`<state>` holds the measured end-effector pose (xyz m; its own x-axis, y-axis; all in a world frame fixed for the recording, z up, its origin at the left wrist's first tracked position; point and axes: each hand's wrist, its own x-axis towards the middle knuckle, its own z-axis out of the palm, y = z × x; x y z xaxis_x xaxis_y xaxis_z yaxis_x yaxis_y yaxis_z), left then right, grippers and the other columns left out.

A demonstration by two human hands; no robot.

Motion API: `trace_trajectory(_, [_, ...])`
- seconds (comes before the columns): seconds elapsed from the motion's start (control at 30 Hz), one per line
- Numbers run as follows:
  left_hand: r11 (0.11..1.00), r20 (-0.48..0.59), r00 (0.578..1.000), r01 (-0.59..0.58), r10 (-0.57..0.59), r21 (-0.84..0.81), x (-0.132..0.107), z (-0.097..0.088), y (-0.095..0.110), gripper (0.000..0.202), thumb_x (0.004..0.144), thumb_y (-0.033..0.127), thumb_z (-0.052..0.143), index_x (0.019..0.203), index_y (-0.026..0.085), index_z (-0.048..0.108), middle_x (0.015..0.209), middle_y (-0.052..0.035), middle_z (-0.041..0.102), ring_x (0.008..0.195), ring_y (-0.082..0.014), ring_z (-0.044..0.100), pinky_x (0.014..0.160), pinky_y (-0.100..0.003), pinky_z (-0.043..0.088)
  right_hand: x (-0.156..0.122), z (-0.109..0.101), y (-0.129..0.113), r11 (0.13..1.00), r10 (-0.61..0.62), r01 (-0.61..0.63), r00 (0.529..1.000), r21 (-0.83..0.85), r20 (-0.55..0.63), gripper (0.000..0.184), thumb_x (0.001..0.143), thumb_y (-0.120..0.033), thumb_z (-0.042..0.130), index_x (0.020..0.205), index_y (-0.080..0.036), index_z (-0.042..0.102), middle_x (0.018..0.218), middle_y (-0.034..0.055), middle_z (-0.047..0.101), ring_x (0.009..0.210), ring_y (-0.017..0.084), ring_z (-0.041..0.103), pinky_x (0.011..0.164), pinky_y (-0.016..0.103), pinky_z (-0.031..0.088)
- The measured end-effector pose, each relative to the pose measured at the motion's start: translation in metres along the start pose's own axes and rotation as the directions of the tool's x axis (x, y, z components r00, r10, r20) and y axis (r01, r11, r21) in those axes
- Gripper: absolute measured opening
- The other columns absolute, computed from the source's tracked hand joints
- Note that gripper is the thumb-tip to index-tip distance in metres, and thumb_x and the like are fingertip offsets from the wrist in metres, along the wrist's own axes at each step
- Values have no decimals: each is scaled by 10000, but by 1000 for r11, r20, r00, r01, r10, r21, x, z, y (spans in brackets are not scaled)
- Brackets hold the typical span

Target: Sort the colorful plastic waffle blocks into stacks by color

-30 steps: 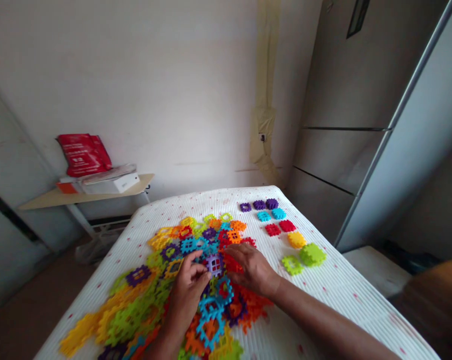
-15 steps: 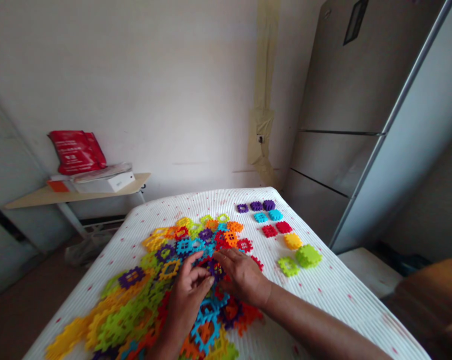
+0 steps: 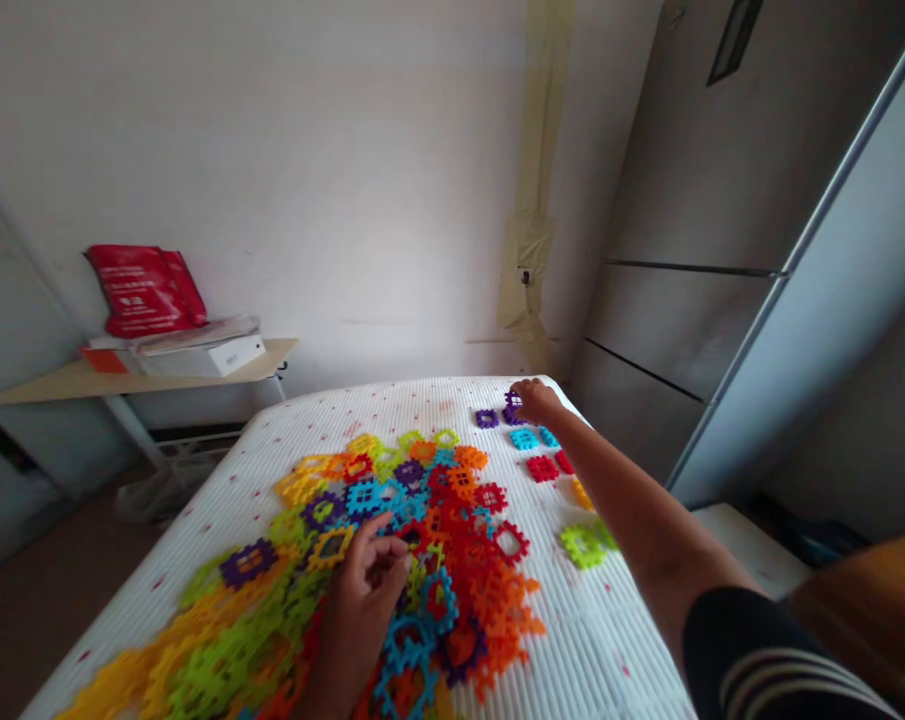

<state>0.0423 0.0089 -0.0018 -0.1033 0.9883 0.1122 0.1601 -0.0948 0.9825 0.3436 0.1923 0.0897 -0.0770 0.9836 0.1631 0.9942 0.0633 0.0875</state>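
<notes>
My right hand (image 3: 540, 402) reaches to the far right of the table and grips a purple window-frame interlocking tile (image 3: 513, 401), tilted up over a stack of purple tiles (image 3: 510, 417). Just left of it lies a purple square frame tile (image 3: 486, 418). Over the heap of notched plastic tiles (image 3: 467, 520), my left hand (image 3: 369, 585) hovers with loosely bent fingers, thumb and index apart, and nothing visible in it. Near its fingertips are a dark red tile (image 3: 412, 540) and a yellow square frame (image 3: 330, 548).
Sorted tiles line the right side: blue (image 3: 524, 438), red (image 3: 542, 468), yellow (image 3: 581, 492) and lime green (image 3: 582, 546), partly behind my right forearm. A fridge (image 3: 669, 300) stands at the right. On a side table (image 3: 54, 378) sit a white box (image 3: 197, 358) and a red bag (image 3: 141, 292).
My right hand has gone from the heap to the far right purple tiles, carrying a purple tile. My left hand stays over the heap, a little lower and further left.
</notes>
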Motion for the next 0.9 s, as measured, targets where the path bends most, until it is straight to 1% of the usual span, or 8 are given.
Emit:
trace_trajectory(0.1, [998,-1,999,48,-48,38,1,1,-5,519,682,434,608,1115,168,503,808,-32,656,755,-203,623,712,-325,489,17,20,13,998,46,-42,996,-51,76,405,723,-204,598,1129,-218,593,1127,88,624,1074,247,514,789,314,436])
trace_trajectory(0.17, [996,14,997,72,-73,49,1,1,-9,515,688,448,599,1113,172,504,814,-32,655,762,-206,624,719,-331,490,24,31,15,996,58,-49,991,-78,119,414,728,-211,593,1142,-228,595,1143,90,621,1089,250,510,790,319,435])
trace_trajectory(0.27, [993,31,994,102,-103,54,2,0,-12,528,693,463,599,1127,179,498,834,-34,657,781,-211,627,737,-338,489,33,40,15,993,68,-50,984,-107,167,436,736,-218,586,1172,-221,588,1152,112,617,1108,260,504,807,337,427])
trace_trajectory(0.37, [991,29,991,125,-127,49,2,-1,-13,535,683,472,610,1122,185,506,848,-35,660,793,-215,631,755,-343,485,39,44,15,991,72,-48,978,-124,197,446,744,-227,586,1190,-217,581,1149,127,616,1120,260,500,829,339,414])
trace_trajectory(0.53, [988,11,988,151,-152,37,2,-1,-10,521,660,476,626,1089,195,534,836,-34,663,780,-215,635,737,-329,484,45,50,14,991,57,-27,973,-134,225,460,746,-225,587,1205,-219,568,1175,128,603,1118,258,502,839,352,409])
trace_trajectory(0.73, [990,17,991,135,-136,35,0,0,-9,479,688,420,619,1099,188,538,826,-32,659,747,-196,624,709,-307,478,46,56,13,991,44,-12,968,-131,246,455,755,-215,586,1209,-221,562,1195,125,593,1131,267,497,849,370,406])
trace_trajectory(0.9, [993,19,994,111,-112,43,-1,1,-8,422,713,376,604,1087,188,554,819,-21,646,746,-185,612,701,-294,470,45,54,10,991,48,-16,967,-131,251,430,762,-197,584,1191,-202,574,1181,145,594,1124,274,504,847,381,401])
